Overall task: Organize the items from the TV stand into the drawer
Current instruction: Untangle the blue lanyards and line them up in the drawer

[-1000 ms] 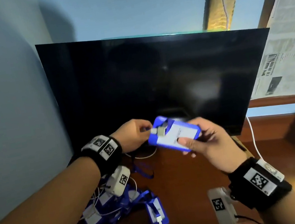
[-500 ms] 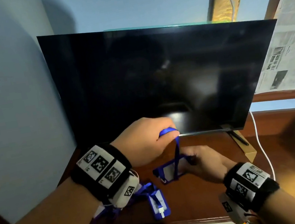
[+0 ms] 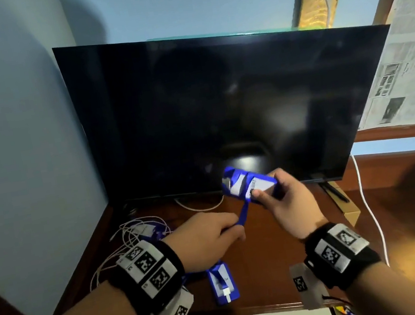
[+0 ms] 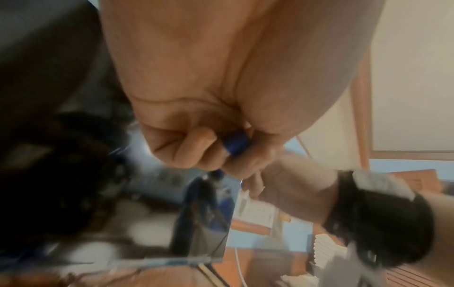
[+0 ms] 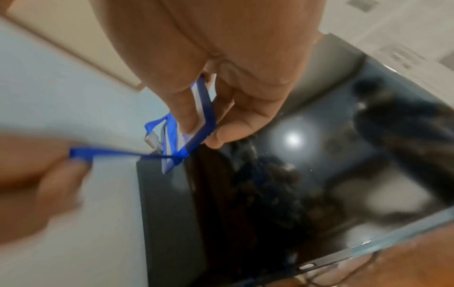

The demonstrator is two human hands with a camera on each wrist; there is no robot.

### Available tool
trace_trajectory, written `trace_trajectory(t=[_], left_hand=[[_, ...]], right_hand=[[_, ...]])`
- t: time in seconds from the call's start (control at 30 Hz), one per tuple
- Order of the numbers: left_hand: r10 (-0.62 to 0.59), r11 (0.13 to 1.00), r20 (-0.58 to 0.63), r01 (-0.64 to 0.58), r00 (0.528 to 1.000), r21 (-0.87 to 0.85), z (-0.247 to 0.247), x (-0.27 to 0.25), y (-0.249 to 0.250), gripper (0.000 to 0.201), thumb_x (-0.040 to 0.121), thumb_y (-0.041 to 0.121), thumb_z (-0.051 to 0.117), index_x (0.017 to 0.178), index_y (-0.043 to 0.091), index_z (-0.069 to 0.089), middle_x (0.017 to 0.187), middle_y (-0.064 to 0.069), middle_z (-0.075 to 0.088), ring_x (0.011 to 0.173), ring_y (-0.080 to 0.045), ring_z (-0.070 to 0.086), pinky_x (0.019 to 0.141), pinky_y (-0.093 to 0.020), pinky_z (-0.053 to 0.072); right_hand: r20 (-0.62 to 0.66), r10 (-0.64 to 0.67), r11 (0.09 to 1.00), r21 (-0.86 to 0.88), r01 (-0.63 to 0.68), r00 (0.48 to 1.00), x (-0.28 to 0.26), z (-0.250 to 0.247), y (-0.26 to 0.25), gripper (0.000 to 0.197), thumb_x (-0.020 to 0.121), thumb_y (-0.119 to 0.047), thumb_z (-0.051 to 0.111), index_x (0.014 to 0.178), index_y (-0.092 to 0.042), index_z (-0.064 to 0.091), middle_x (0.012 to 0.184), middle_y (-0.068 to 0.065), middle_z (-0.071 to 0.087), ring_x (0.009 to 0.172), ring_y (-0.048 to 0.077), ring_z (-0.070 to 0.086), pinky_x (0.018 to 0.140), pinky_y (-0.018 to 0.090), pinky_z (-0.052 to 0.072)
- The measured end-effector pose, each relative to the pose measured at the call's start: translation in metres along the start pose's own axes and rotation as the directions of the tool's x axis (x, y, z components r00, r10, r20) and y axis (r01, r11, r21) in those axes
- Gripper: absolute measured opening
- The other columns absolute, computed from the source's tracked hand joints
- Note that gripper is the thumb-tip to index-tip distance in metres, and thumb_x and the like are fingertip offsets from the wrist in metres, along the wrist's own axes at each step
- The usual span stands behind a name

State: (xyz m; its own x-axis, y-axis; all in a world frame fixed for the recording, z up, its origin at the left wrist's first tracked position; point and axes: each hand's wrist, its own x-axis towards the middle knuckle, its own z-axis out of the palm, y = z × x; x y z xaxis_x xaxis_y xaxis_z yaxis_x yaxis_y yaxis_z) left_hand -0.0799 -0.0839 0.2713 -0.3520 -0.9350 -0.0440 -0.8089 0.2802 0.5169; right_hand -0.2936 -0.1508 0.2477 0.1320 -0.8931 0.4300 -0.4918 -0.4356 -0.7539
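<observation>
1. Mid-step: winding strap [image 3: 244, 210] round badge [image 3: 256, 186], held in the air before the TV [image 3: 219, 105].
2. Right hand [image 3: 288, 203] pinched the badge; left hand [image 3: 208, 235] pinched the strap end, drawn taut.
3. Probably next: another turn, keeping tension, then into the drawer, not in view.
4. More badges [image 3: 222, 282] left on the desk [image 3: 274, 269].

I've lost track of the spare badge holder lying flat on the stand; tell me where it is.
In the head view, the spare badge holder lies near the TV stand's front edge, just right of the left wrist and below the left hand.
</observation>
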Motion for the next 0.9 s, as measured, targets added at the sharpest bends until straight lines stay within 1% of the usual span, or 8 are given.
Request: trace_trajectory(t=[0.1, 0.2, 0.3, 0.4, 0.47, 0.63, 0.7, 0.9], left_hand=[[0.086, 0.943, -0.092, -0.051, 0.992, 0.329, -0.02, -0.001, 0.01, 0.029, 0.104, 0.049, 0.049, 0.095, 0.028, 0.067, 0.083, 0.009, 0.061, 0.092, -0.011, 0.057, 0.084, -0.035, 0.051], [0.097, 0.916, -0.112, -0.045, 0.989, 0.399, -0.041, -0.001, 0.001, 0.024, 0.098, 0.051, 0.058, 0.106, 0.037, 0.075, 0.098, 0.013, 0.067, 0.105, -0.009, 0.053, 0.093, -0.033, 0.048], [0.021, 0.994, -0.007, -0.02, 1.0, 0.103, -0.049, -0.003, -0.02, 0.015, 0.091, 0.046, 0.073, 0.097, 0.034, 0.081, 0.092, 0.014, 0.073, 0.093, -0.002, 0.063, 0.087, -0.023, 0.05], [-0.044, 0.94, 0.079, 0.069, 0.996, -0.334, -0.04, -0.011, -0.041, 0.013, 0.092, 0.035, 0.076, 0.101, 0.028, 0.082, 0.099, 0.009, 0.078, 0.095, -0.005, 0.073, 0.09, -0.028, 0.059], [-0.084, 0.802, 0.068, 0.108, 0.994, -0.588, -0.025, -0.017, -0.053, 0.016, 0.095, 0.019, 0.071, 0.108, 0.019, 0.079, 0.105, 0.001, 0.079, 0.1, -0.013, 0.075, 0.088, -0.03, 0.06], [-0.237, 0.122, -0.052, -0.023, 0.97, -0.992, 0.025, -0.029, -0.065, 0.044, 0.085, -0.001, 0.07, 0.128, -0.008, 0.062, 0.119, -0.021, 0.071, 0.102, -0.027, 0.072, 0.098, -0.041, 0.058], [-0.291, 0.013, -0.056, -0.054, 0.955, -0.998, 0.043, -0.034, -0.071, 0.046, 0.09, -0.002, 0.062, 0.135, -0.011, 0.057, 0.13, -0.025, 0.067, 0.112, -0.03, 0.069, 0.104, -0.041, 0.055], [-0.238, -0.232, 0.068, 0.011, 0.969, -0.973, 0.077, -0.072, -0.102, 0.055, 0.094, -0.003, 0.042, 0.148, 0.0, 0.049, 0.148, -0.022, 0.055, 0.141, -0.035, 0.051, 0.12, -0.046, 0.037]], right_hand=[[0.243, -0.078, 0.985, -0.131, 0.112, 0.967, -0.016, 0.017, 0.007, 0.023, 0.094, -0.032, 0.071, 0.083, -0.037, 0.052, 0.068, -0.017, 0.06, 0.065, -0.002, 0.058, 0.057, 0.013, 0.04], [0.512, -0.127, 0.966, -0.131, 0.224, 0.849, -0.028, 0.024, -0.001, 0.014, 0.091, -0.034, 0.072, 0.095, -0.036, 0.058, 0.083, -0.016, 0.066, 0.078, 0.001, 0.063, 0.068, 0.024, 0.051], [0.649, -0.038, 0.991, -0.072, 0.111, 0.76, -0.033, 0.021, -0.015, 0.013, 0.09, -0.033, 0.074, 0.099, -0.036, 0.064, 0.093, -0.014, 0.07, 0.087, 0.0, 0.066, 0.074, 0.023, 0.055], [0.644, -0.039, 0.991, 0.123, -0.053, 0.764, -0.038, 0.019, -0.019, 0.017, 0.088, -0.024, 0.079, 0.101, -0.024, 0.069, 0.095, -0.005, 0.074, 0.084, 0.004, 0.07, 0.073, 0.022, 0.056], [0.581, -0.043, 0.94, 0.299, -0.163, 0.813, -0.044, 0.023, -0.019, 0.021, 0.086, -0.014, 0.081, 0.101, -0.011, 0.067, 0.088, 0.002, 0.074, 0.076, 0.009, 0.07, 0.067, 0.021, 0.054], [0.473, 0.07, 0.672, 0.629, -0.392, 0.878, -0.069, 0.067, -0.014, 0.026, 0.085, -0.013, 0.081, 0.094, -0.01, 0.057, 0.083, 0.01, 0.069, 0.074, 0.02, 0.066, 0.064, 0.029, 0.053], [0.451, 0.152, 0.552, 0.699, -0.454, 0.88, -0.08, 0.089, -0.011, 0.026, 0.082, -0.02, 0.084, 0.088, -0.018, 0.058, 0.088, 0.015, 0.067, 0.082, 0.027, 0.062, 0.073, 0.04, 0.052], [0.497, 0.412, 0.554, 0.529, -0.643, 0.764, -0.117, 0.138, -0.011, 0.021, 0.097, -0.029, 0.068, 0.097, -0.008, 0.063, 0.072, 0.015, 0.067, 0.049, 0.018, 0.057, 0.046, 0.027, 0.048]])
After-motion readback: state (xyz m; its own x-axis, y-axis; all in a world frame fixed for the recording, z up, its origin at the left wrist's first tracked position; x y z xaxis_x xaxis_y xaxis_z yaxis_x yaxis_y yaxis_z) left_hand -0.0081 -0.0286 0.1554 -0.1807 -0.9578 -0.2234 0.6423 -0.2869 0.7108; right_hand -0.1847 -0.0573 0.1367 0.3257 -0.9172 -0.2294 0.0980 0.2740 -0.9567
